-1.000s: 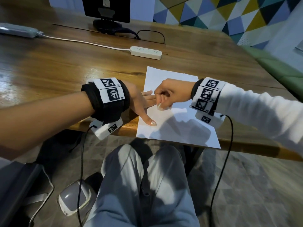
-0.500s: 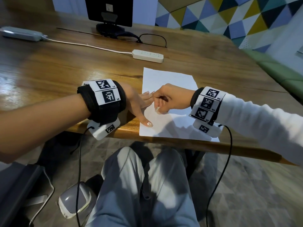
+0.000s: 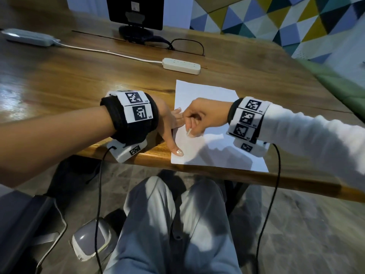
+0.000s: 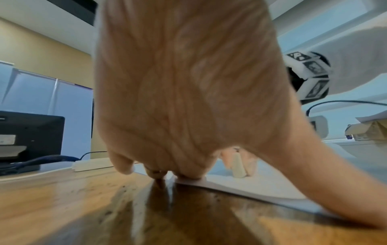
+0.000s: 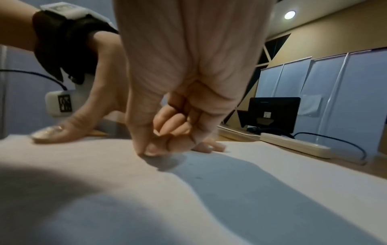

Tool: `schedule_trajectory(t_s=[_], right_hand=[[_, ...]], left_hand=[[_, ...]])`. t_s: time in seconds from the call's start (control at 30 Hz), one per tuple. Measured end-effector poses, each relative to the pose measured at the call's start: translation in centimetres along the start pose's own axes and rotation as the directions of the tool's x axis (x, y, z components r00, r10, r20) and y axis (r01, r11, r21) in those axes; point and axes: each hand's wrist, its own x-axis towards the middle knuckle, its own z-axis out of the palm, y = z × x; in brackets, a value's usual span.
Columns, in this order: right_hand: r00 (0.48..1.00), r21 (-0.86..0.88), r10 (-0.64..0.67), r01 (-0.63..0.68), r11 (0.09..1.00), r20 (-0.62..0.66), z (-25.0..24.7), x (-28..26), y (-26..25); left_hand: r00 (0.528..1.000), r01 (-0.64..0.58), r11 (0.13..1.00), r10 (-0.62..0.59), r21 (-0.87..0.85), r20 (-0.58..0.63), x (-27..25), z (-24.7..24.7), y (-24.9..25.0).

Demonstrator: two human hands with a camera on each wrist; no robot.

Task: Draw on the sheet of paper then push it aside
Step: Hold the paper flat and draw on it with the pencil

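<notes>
A white sheet of paper lies at the near edge of the wooden table. My left hand lies flat with straight fingers on the sheet's left edge, the thumb pointing toward me. In the left wrist view the left hand's fingertips press down on the paper. My right hand pinches a short white stick, held tip down on the sheet just right of the left fingers. The white stick stands nearly upright. The curled right hand touches the paper. I see no marks on the sheet.
A white power strip with its cord lies just beyond the paper. Behind it stand a dark monitor and a black cable loop. A grey adapter sits far left. A green bench runs along the right side.
The right hand with the white stick has shifted only slightly over the paper. The left hand stays pressed on the sheet's left edge.
</notes>
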Motion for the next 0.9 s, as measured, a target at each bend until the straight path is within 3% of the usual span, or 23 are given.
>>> schedule_trajectory(t_s=[0.07, 0.17, 0.3, 0.43, 0.57, 0.67, 0.8, 0.9], right_hand=[[1.000, -0.019, -0.006, 0.005, 1.000, -0.024, 0.3, 0.1, -0.2], [0.997, -0.008, -0.032, 0.033, 0.999, 0.073, 1.1, -0.2, -0.7], [0.999, 0.012, -0.033, 0.033, 0.999, -0.021, 0.6, 0.4, -0.7], [0.995, 0.016, -0.089, 0.088, 0.996, 0.049, 1.3, 0.4, -1.3], [0.996, -0.009, -0.090, 0.089, 0.996, -0.028, 0.8, 0.9, -1.2], [0.993, -0.065, -0.121, 0.122, 0.990, 0.019, 1.4, 0.7, -1.5], [0.992, -0.100, -0.101, 0.094, 0.991, -0.072, 0.5, 1.4, -1.6], [0.991, -0.112, -0.133, 0.133, 0.985, 0.000, 1.6, 1.1, -2.0]], left_hand=[[1.000, 0.015, 1.000, -0.015, -0.005, 0.005, -0.2, -0.1, 0.1], [0.999, 0.030, 0.999, -0.030, -0.037, 0.013, -0.4, -0.3, 0.1], [0.997, 0.060, 0.997, -0.058, -0.040, 0.045, 0.0, 0.0, -0.3], [0.999, 0.005, 0.992, 0.001, -0.126, 0.048, 0.0, 0.0, -0.4], [0.997, 0.020, 0.991, -0.010, -0.130, 0.083, 0.7, 0.1, -0.8], [0.990, 0.008, 0.989, 0.013, -0.146, 0.138, 1.6, 0.5, -1.6], [0.997, 0.000, 0.992, 0.009, -0.125, 0.073, 1.9, 0.7, -1.8], [0.996, -0.036, 0.991, 0.045, -0.127, 0.072, 2.0, 1.1, -2.2]])
